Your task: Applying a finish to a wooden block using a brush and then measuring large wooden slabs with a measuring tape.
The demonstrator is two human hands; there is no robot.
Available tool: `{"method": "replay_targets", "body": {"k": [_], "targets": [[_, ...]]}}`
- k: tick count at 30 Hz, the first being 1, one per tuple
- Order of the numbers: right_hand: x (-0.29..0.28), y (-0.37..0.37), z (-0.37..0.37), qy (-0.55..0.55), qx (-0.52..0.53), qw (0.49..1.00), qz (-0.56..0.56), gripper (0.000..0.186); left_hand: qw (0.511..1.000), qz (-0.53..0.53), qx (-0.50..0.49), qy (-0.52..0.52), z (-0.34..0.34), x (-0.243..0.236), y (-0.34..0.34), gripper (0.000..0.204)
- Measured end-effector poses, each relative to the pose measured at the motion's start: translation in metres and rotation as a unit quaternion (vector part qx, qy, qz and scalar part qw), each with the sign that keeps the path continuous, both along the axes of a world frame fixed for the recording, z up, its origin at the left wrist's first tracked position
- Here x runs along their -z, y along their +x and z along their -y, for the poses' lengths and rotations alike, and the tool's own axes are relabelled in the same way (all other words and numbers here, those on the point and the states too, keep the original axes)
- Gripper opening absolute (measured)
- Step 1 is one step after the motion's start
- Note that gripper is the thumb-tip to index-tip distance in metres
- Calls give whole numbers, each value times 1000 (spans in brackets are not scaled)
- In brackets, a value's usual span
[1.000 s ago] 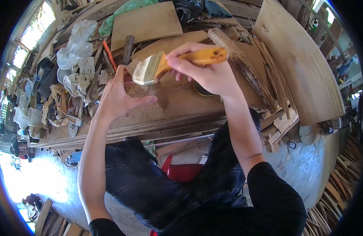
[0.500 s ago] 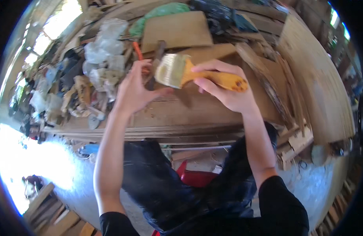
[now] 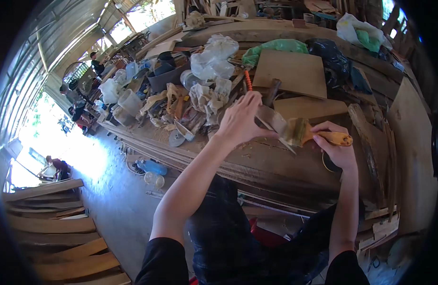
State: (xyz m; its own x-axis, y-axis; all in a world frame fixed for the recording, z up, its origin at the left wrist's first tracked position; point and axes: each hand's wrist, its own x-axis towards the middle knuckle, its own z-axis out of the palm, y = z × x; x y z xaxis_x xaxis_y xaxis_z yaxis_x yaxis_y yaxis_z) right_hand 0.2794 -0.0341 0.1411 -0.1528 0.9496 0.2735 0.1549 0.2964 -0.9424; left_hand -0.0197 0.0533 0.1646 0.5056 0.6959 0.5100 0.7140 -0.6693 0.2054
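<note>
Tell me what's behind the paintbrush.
Beyond the paintbrush, held in the right hand, a flat board shows, with a square board farther back. Whatever lies directly behind the paintbrush is covered.

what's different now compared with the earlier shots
The brush has shifted right relative to the left hand, its bristles now past the thumb tip; the flat piece in that hand shows more clearly. The view has swung left, showing more planks on that side. The right hand still grips the brush. The square board and green bag stay put.
</note>
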Motion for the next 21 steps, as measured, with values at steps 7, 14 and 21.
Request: {"method": "replay_targets", "body": {"k": [7, 14, 21], "targets": [[-1, 23, 2, 93, 54, 982, 154, 8, 996, -45, 35, -72, 7, 0, 17, 95], [-9, -14, 12, 84, -19, 992, -90, 21, 991, -38, 31, -124, 9, 6, 21, 76], [23, 13, -12, -11, -35, 996, -84, 13, 979, -62, -15, -194, 0, -5, 13, 80]]}}
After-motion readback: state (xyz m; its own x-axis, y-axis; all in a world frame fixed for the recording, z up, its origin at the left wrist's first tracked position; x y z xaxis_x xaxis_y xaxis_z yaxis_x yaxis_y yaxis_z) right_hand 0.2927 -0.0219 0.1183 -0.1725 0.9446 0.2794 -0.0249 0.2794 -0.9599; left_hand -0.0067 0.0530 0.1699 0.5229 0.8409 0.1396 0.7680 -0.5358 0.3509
